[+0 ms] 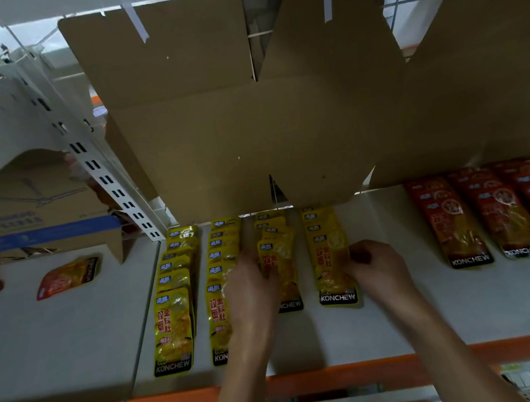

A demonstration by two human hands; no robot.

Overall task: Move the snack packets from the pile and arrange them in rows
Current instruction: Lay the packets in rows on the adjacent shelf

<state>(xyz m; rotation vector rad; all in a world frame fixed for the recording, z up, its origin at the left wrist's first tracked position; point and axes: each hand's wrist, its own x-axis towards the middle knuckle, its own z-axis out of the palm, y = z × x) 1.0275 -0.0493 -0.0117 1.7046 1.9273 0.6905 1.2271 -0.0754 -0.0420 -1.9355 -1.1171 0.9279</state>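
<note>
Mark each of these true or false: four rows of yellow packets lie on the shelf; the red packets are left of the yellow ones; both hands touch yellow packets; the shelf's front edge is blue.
1. Four rows of yellow packets lie on the shelf. True.
2. The rows of red packets lie left of the yellow ones. False: they lie to the right.
3. The left hand and right hand both touch yellow packets. True.
4. The shelf's front edge is blue. False: it is orange.
</note>
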